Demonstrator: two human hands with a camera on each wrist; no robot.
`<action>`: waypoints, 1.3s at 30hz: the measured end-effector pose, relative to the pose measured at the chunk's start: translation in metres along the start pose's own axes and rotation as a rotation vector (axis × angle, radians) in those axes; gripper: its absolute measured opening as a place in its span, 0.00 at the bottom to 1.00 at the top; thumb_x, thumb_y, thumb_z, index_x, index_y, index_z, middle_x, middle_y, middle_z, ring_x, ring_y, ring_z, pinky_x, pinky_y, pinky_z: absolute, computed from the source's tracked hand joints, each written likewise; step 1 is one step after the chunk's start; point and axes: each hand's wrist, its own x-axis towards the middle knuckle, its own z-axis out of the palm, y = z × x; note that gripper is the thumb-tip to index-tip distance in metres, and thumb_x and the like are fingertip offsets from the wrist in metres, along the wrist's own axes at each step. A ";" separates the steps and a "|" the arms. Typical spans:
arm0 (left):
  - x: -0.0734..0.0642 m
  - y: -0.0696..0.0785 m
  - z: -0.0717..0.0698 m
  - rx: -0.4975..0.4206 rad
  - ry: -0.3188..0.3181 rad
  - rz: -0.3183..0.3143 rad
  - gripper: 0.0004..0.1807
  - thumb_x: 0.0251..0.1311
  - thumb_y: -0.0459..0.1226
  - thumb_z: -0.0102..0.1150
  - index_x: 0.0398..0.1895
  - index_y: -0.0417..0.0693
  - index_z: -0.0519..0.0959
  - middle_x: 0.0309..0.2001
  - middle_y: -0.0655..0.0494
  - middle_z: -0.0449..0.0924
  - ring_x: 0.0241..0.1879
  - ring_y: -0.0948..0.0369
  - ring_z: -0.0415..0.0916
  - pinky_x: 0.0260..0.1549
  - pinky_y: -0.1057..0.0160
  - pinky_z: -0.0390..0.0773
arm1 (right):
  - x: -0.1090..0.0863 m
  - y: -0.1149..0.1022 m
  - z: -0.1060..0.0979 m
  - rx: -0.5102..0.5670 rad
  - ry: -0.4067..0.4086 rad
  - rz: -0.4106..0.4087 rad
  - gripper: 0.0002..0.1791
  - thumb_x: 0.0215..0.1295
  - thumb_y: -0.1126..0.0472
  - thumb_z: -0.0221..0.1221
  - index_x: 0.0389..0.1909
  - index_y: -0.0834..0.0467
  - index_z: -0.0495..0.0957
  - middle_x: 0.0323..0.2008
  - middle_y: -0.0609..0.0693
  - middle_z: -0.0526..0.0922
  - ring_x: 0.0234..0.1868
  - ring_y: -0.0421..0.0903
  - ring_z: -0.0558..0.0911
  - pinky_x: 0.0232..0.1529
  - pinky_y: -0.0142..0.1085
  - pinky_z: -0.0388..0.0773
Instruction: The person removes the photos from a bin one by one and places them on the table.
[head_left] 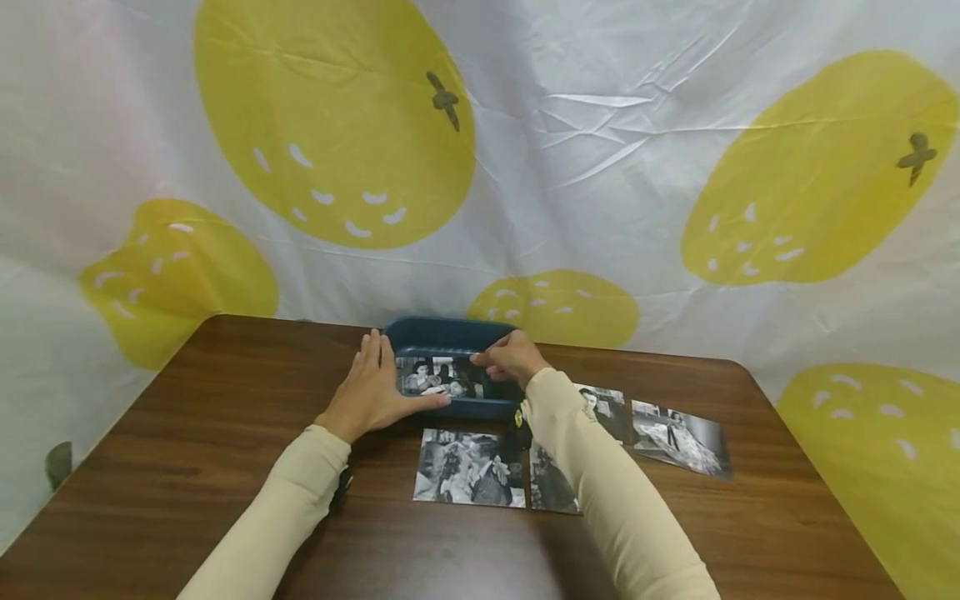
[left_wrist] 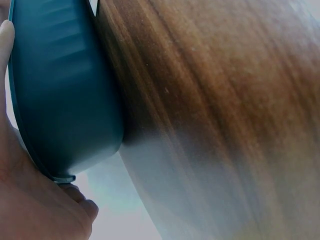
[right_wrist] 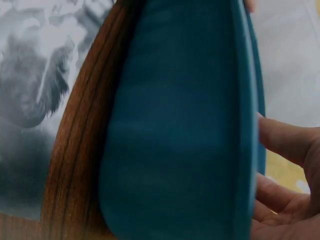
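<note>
A dark blue plastic bin [head_left: 420,323] stands near the table's far edge. My left hand [head_left: 369,392] grips its left end, the thumb along the front rim and the fingers round the outer side. In the left wrist view the fingers curl below the rim of the bin [left_wrist: 75,100]. A black-and-white photo [head_left: 438,377] shows inside the bin. My right hand [head_left: 512,357] reaches over the bin and pinches the photo's upper right corner. The right wrist view shows the fingers [right_wrist: 282,140] behind the rim, with the photo hidden by the bin wall [right_wrist: 175,125].
In front of the bin lies a black-and-white photo [head_left: 471,468]. Right of it, another photo [head_left: 553,483] is partly under the right sleeve [head_left: 592,467]. Two more photos [head_left: 606,408] [head_left: 681,437] lie to the right. A lemon-patterned cloth [head_left: 570,183] hangs behind the wooden table [head_left: 187,458].
</note>
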 end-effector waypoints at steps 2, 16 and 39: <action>0.000 0.000 0.000 0.005 -0.003 -0.002 0.78 0.44 0.81 0.54 0.80 0.31 0.38 0.80 0.33 0.31 0.79 0.41 0.28 0.72 0.37 0.51 | 0.002 0.001 0.001 -0.024 0.024 0.007 0.21 0.61 0.65 0.70 0.50 0.74 0.81 0.50 0.63 0.83 0.41 0.53 0.85 0.48 0.44 0.85; -0.001 0.002 0.002 -0.005 -0.004 0.001 0.77 0.45 0.80 0.56 0.79 0.30 0.39 0.79 0.33 0.28 0.79 0.40 0.29 0.73 0.38 0.50 | 0.019 0.007 0.018 0.001 0.082 0.050 0.24 0.57 0.67 0.72 0.53 0.73 0.79 0.52 0.63 0.82 0.44 0.54 0.84 0.47 0.43 0.85; -0.001 0.001 -0.001 -0.009 0.006 0.006 0.77 0.45 0.80 0.56 0.79 0.30 0.39 0.80 0.33 0.29 0.79 0.40 0.29 0.73 0.39 0.49 | 0.030 0.008 0.022 0.069 0.136 0.067 0.24 0.58 0.69 0.71 0.55 0.70 0.78 0.48 0.58 0.79 0.34 0.48 0.77 0.46 0.46 0.84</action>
